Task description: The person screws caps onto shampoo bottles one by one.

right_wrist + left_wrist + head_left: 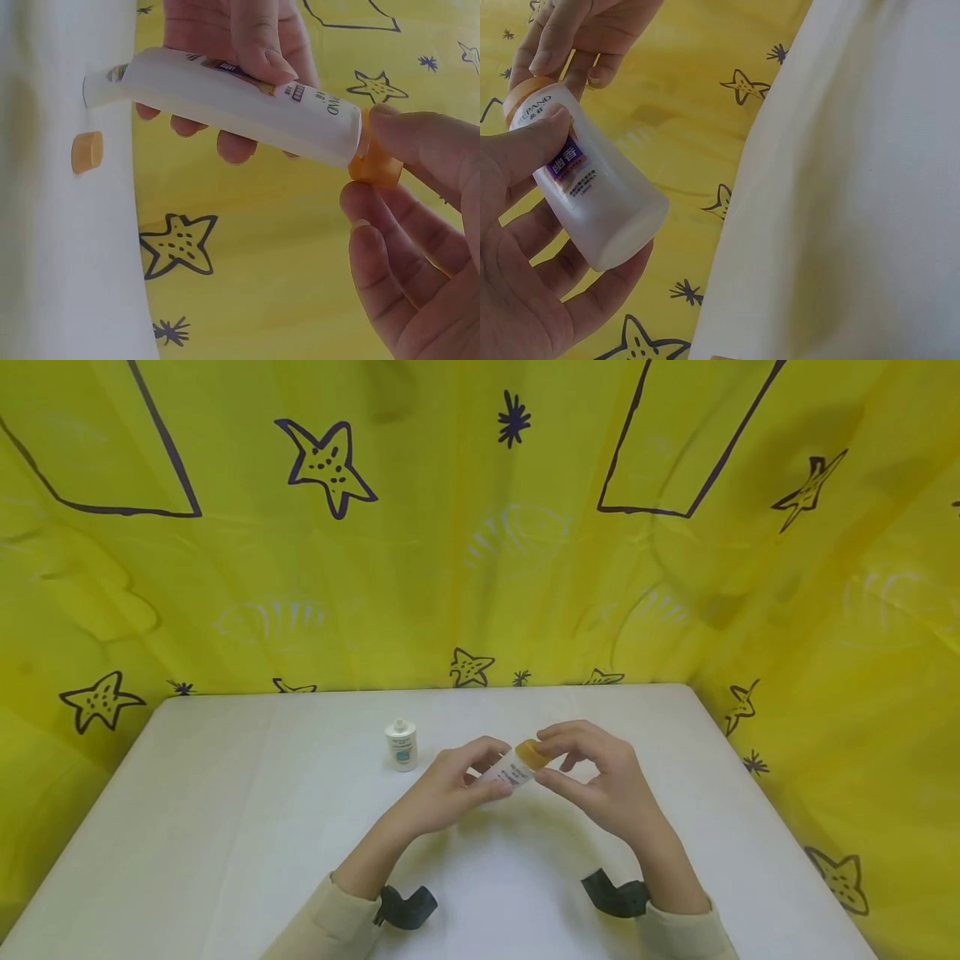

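Note:
A white bottle (506, 770) with an orange cap (532, 754) is held tilted above the table. My left hand (467, 781) grips its body, thumb across the label, fingers wrapped under it in the left wrist view. With thumb and fingers my right hand (600, 777) pinches the orange cap, which sits on the bottle's neck end. Printed lettering and a purple and gold label show on the bottle (604, 195) in the left wrist view. A second white bottle (402, 747), smaller looking and with its nozzle bare, stands upright on the table left of my hands.
Another orange cap (87, 152) lies on the white table (187, 827), seen near the second bottle in the right wrist view. A yellow curtain (420, 577) with drawn starfish hangs behind the table and along its sides. Dark wrist mounts (408, 908) sit on both forearms.

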### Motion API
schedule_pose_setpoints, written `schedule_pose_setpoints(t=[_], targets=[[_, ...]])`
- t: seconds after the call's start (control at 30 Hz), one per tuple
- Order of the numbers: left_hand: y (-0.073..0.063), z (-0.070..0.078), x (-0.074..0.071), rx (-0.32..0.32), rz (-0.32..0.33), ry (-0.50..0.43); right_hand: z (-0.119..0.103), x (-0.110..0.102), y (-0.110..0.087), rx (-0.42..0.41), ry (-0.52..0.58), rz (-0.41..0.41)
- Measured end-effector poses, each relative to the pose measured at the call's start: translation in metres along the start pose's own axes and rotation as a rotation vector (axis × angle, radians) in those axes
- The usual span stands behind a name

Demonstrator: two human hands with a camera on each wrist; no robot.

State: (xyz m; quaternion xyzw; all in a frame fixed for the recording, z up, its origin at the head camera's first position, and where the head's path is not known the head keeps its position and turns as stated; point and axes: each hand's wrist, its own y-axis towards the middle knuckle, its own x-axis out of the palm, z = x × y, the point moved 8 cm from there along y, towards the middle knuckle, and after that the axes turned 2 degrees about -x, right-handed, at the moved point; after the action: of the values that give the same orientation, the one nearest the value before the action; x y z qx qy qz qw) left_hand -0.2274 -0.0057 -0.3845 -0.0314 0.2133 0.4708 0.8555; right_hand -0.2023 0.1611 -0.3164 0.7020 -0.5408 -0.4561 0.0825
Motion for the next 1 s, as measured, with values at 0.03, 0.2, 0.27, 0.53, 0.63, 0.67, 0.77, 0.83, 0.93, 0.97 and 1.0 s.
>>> schedule_pose_setpoints(t=[0.03,0.2,0.27,0.53,0.63,0.67,0.77,0.83,0.93,0.97,1.0], targets=[[-0.0001,0.0001,-0.0007,-0.002,0.002,0.003,-0.0007,0.0001,0.0001,-0.005,0.001,-0.002],[-0.0003,-0.0002,-0.0021,-0.005,0.004,0.010,-0.0033,0.0017,-0.0004,-0.036,0.000,-0.029],[-0.0002,-0.0008,-0.0022,-0.005,0.004,0.009,-0.0046,0.0029,-0.0006,-0.047,0.001,-0.044],[-0.0001,-0.0003,-0.0001,0.001,-0.014,-0.007,-0.0052,0.0046,0.0008,-0.001,-0.046,-0.067],[-0.0003,0.0002,0.0017,-0.001,-0.020,-0.010,-0.0042,0.0040,0.0011,0.026,-0.072,-0.062],[-0.0004,0.0005,0.0024,-0.002,-0.020,-0.010,-0.0041,0.0038,0.0013,0.029,-0.076,-0.058],[-0.0011,0.0020,0.0043,-0.006,-0.023,-0.009,-0.0047,0.0032,0.0014,0.020,-0.077,-0.044],[-0.0018,0.0034,0.0049,-0.009,-0.022,-0.006,-0.0045,0.0030,0.0012,0.016,-0.071,-0.037],[-0.0021,0.0048,0.0040,-0.006,-0.012,-0.001,-0.0042,0.0030,0.0005,0.008,-0.055,-0.037],[-0.0021,0.0051,0.0031,-0.004,-0.006,0.000,-0.0038,0.0031,0.0004,0.010,-0.051,-0.040],[-0.0020,0.0051,0.0021,-0.004,-0.001,0.000,-0.0037,0.0031,0.0003,0.009,-0.045,-0.042]])
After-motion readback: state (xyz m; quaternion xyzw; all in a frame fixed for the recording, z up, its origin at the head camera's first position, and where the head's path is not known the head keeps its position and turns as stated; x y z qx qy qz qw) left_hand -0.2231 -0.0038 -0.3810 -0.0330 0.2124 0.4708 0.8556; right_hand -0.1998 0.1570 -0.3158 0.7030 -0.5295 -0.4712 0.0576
